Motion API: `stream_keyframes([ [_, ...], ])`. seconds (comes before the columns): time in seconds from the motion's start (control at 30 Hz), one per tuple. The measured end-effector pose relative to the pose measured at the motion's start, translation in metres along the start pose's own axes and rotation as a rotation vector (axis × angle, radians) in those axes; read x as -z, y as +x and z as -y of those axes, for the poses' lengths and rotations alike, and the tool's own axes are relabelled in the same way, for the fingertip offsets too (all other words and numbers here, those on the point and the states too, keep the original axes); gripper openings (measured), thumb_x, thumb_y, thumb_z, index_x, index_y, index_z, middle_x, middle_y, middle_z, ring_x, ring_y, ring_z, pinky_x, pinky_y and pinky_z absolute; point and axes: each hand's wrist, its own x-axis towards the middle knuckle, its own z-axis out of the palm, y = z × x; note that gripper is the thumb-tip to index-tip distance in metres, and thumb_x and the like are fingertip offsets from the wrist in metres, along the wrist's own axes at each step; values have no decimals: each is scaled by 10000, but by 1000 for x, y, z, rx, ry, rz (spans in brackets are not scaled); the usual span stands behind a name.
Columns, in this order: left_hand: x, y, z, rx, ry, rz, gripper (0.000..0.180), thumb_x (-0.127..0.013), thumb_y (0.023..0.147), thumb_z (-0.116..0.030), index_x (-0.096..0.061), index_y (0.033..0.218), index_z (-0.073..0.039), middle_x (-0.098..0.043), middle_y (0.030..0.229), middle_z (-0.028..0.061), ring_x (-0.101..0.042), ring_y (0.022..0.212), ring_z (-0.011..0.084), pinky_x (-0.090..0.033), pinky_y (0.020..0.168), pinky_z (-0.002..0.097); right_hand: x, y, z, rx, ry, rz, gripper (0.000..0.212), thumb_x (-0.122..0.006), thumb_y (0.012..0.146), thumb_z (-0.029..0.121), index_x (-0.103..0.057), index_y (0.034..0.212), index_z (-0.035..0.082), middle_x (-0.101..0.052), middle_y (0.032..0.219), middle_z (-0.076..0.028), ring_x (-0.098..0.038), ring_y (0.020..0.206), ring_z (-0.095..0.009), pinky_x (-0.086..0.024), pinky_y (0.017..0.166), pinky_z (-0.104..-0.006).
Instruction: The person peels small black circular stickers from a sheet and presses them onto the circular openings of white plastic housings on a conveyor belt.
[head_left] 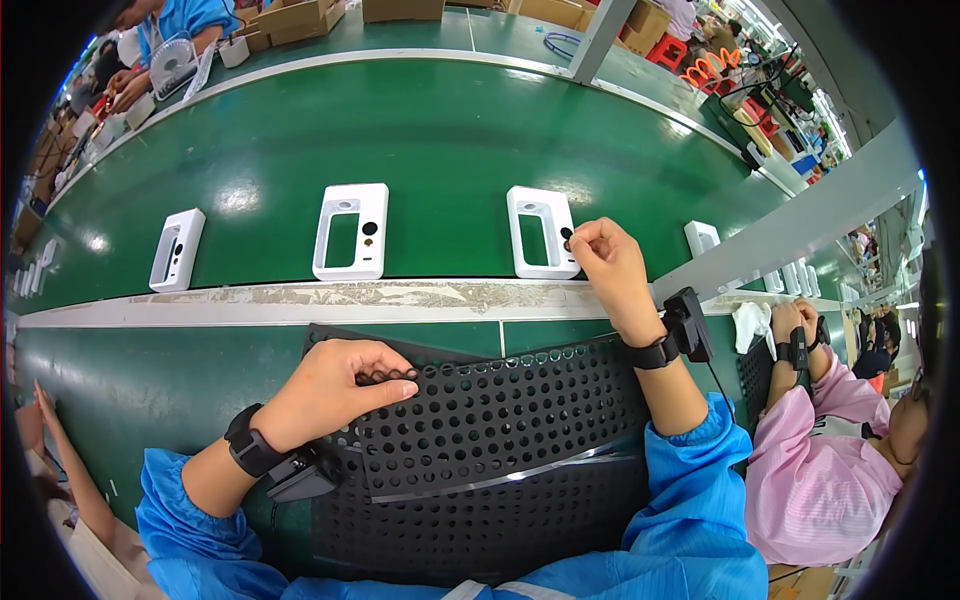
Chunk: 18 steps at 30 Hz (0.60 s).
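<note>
Seating a small black button (567, 235) squarely in the white housing (541, 232), right hand (608, 262) pinched on it; left hand (335, 385) curled, steadying the perforated black tray (500, 420).

The right hand (605, 262) pinches a small black ring (567, 235) against the white frame (541, 232) at one o'clock on the green belt (440, 140). The left hand (335, 385) rests at seven o'clock, fingertips on the black perforated sheet (500, 415). Two more white frames (352, 232) lie toward ten o'clock
</note>
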Motion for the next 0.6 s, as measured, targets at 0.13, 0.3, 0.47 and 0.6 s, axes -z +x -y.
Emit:
stream_keyframes([
  [0.13,2,-2,-1,13,-15,9,174,-667,785,-105,-620,907,9,-636,798,36,-564,713,57,-456,645,203,5,-5,12,-73,79,63,94,-550,839,72,-559,906,8,-557,803,-6,-501,746,-57,-394,713,-197],
  [0.3,2,-6,1,-12,-29,24,170,-659,792,-104,-619,909,13,-640,808,41,-569,726,63,-459,661,210,-2,-10,25,-107,356,-131,118,-541,846,84,-568,941,19,-545,814,-3,-486,751,-66,-390,726,-202],
  [0.47,6,-11,3,-34,-9,41,167,-651,797,-99,-618,915,15,-644,827,46,-575,742,71,-461,676,216,-16,-35,78,125,52,276,217,-582,831,119,-577,1030,33,-589,923,-40,-540,848,-117,-409,765,-233],
  [0.6,6,-11,-1,-56,3,44,175,-649,799,-101,-618,927,13,-644,836,49,-577,757,76,-463,688,221,-59,-71,87,319,-174,636,259,-659,770,155,-604,1007,65,-628,976,-68,-573,869,-136,-429,754,-261],
])
